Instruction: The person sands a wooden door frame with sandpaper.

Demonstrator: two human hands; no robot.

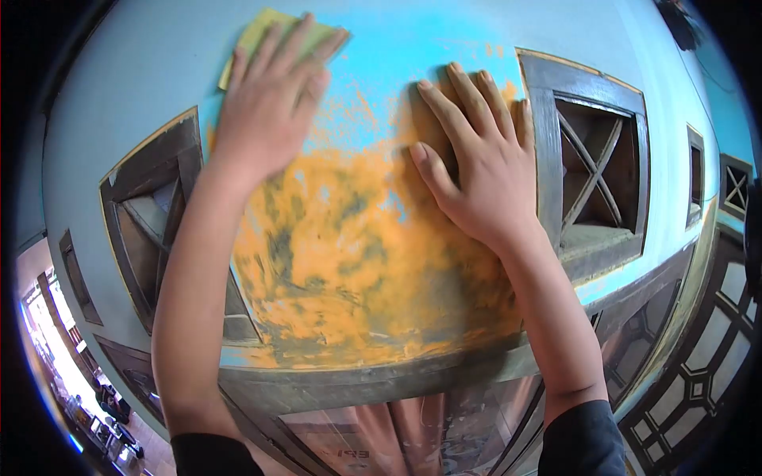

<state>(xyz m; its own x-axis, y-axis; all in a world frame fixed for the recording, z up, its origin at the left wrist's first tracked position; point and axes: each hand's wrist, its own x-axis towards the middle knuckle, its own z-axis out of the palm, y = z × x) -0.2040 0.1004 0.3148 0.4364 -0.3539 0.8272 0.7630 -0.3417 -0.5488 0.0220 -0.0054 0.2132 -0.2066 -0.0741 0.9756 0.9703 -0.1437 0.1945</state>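
Here, a yellow sheet (252, 36) lies against the blue wall (413, 36) at upper left, under the left hand (262, 127), whose fingers are spread apart over it. The right hand (492, 178), fingers fanned apart, lies on the wall beside a dark wooden frame (546, 119) with crossed bars (592, 174). Between and below them is an orange patch (341, 246), above a wooden beam (341, 389) and brown curtains (373, 432)

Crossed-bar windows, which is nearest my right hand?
The large window just right of your right hand, its frame beside the little finger. The left window is across the orange patch; the far-right one looks smaller and farther off.
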